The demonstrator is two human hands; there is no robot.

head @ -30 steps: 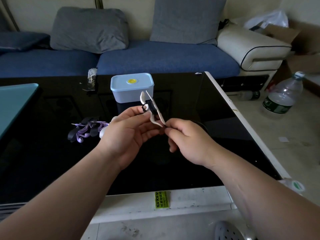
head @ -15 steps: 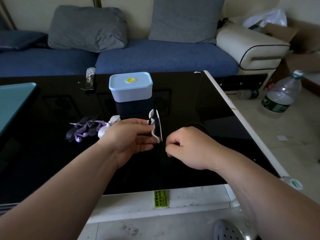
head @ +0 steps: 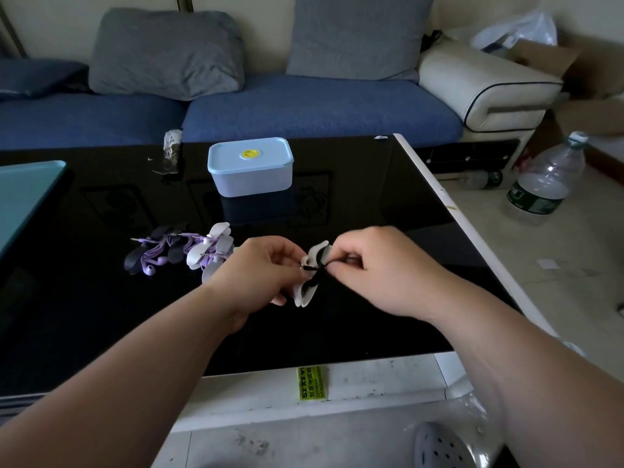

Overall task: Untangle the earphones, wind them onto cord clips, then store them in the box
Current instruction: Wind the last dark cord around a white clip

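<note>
Now we pinch the white plastic cord clip (head: 303,294) in our left hand (head: 260,270), long axis pointing away; our right hand (head: 383,270) pinches the thin black earphone cord (head: 316,278) just rightward.

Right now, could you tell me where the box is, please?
Head view: the box stands closed on the table, far middle, behind and right of the purple earphones.

One pale-blue plastic box (head: 250,170). One white plastic cord clip (head: 319,253), one black earphone cord (head: 316,270). Two grey fabric cushions (head: 165,52) (head: 358,35). Two clear plastic bottles (head: 543,177) (head: 479,179). Purple earphones (head: 158,255): tangled, uncountable.
</note>
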